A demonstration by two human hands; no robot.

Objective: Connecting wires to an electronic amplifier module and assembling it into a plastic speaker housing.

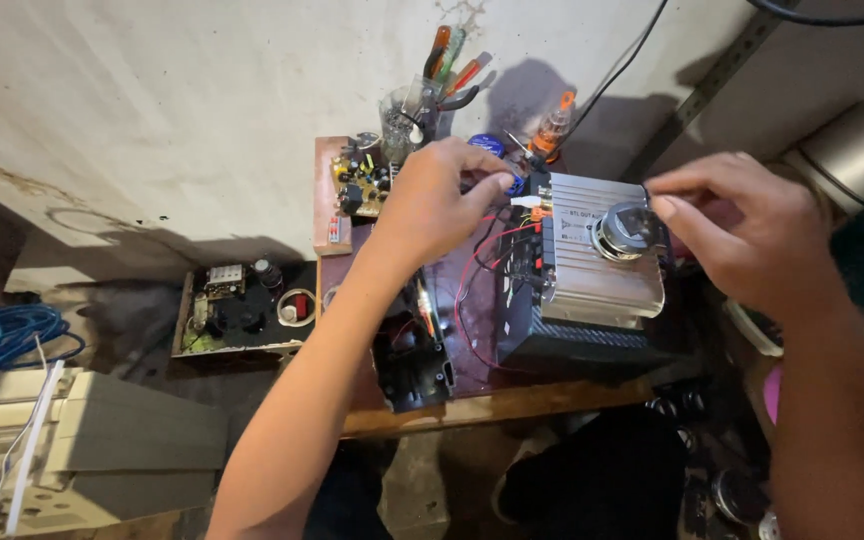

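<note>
Silver ribbed metal box (pixel 592 275) sits on a dark base at the right end of the small wooden counter (pixel 492 405), just in front of the wall. A small round speaker (pixel 624 230) lies on top of the box.

Right hand (pixel 742 235): fingertips pinched together just above and right of the speaker, touching or nearly touching its rim. Grip almost closed; whether it has hold of a thin wire there, cannot tell.

Left hand (pixel 432 205): at the box's left rear corner, fingers curled in over the connectors. Grip closed down, thumb and forefinger meeting at a small blue part (pixel 515 184); looks pinched, contact partly hidden by the fingers.

Red wires (pixel 472 290) loop from the box's left side down across the counter. A black plastic housing (pixel 414 365) lies under the left forearm, near the counter's front edge.

Behind the left hand: a green circuit board (pixel 360 180) on a wooden block, and a clear cup of screwdrivers and pliers (pixel 422 105) against the wall. An orange-capped bottle (pixel 552 128) stands behind the box.

Left of the counter, lower: another circuit board (pixel 242 305) in a tray. Far left: coiled blue cable (pixel 2 335) and a grey casing (pixel 102 440).
</note>
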